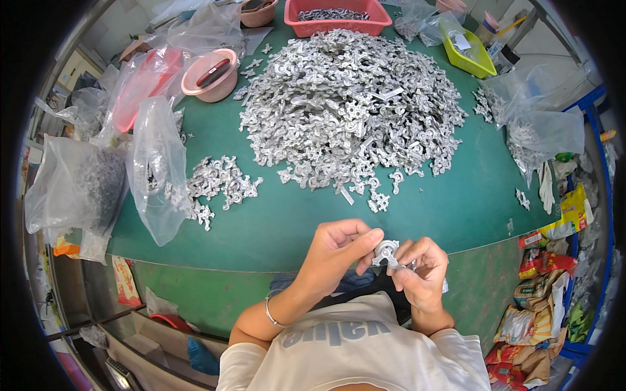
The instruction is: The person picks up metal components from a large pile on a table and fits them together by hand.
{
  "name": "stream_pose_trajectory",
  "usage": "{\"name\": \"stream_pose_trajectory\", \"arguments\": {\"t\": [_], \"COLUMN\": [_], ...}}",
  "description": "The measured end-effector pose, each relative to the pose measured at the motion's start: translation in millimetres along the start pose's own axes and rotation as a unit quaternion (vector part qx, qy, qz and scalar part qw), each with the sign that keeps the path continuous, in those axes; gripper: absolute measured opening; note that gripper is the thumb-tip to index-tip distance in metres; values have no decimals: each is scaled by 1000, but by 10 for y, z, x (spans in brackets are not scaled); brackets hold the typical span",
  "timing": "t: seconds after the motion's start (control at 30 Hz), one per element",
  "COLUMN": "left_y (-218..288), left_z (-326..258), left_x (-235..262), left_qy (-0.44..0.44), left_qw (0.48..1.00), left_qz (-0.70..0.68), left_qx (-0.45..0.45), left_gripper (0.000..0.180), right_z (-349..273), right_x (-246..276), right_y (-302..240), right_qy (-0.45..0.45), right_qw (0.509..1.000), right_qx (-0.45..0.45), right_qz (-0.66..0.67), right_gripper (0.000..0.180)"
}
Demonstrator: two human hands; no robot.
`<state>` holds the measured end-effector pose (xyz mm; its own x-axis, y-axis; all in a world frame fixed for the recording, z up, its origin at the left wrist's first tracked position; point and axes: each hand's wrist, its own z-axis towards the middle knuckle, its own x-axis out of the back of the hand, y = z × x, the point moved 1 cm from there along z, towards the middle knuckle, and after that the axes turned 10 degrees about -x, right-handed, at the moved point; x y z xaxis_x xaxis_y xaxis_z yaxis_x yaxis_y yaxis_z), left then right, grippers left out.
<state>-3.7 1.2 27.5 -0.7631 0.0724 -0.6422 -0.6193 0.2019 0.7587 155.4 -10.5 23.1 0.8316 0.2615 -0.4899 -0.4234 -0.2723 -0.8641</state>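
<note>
In front of my chest, just past the table's near edge, a small silver-grey metal casting [385, 254] with a round body and short arms is held up. My left hand [340, 251] pinches its left side between thumb and fingers. My right hand [420, 268] is closed at its other side, with a small shiny bit of metal showing at the fingertips; whether that belongs to the same casting I cannot tell. A big heap of similar castings [352, 107] covers the middle of the green table [287, 225]. A few loose castings [378, 201] lie at the heap's near edge.
A smaller pile of castings [222, 181] and clear plastic bags [156, 169] are on the left. A pink bowl [222, 86] holds a red-and-black tool. Behind the heap stands a red basket [338, 27]; a yellow-green basket [468, 55] and more bags [531, 140] are on the right.
</note>
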Motion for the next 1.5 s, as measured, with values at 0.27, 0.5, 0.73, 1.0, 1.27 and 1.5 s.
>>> {"name": "stream_pose_trajectory", "arguments": {"t": [0.27,0.5,0.73,1.0,1.27,1.5], "left_y": [29,29,45,39,-61,-129], "left_z": [34,59,73,79,79,73], "left_x": [-104,-156,-179,-174,-199,-80], "left_qy": [-32,-54,-72,-74,-36,-100], "left_qw": [999,998,997,997,983,900], "left_qz": [10,-5,9,16,159,390], "left_qx": [8,22,21,27,-81,-167], "left_gripper": [19,22,21,21,18,13], "right_z": [-54,-119,-150,-136,-32,2], "right_x": [13,-33,-10,7,53,250], "right_y": [5,-2,25,35,128,177], "right_qy": [-14,21,60,78,21,-123], "right_qw": [995,981,967,965,999,964], "right_qx": [88,150,180,184,16,-142], "right_qz": [-54,-123,-167,-171,36,188], "right_gripper": [24,27,30,28,68,71]}}
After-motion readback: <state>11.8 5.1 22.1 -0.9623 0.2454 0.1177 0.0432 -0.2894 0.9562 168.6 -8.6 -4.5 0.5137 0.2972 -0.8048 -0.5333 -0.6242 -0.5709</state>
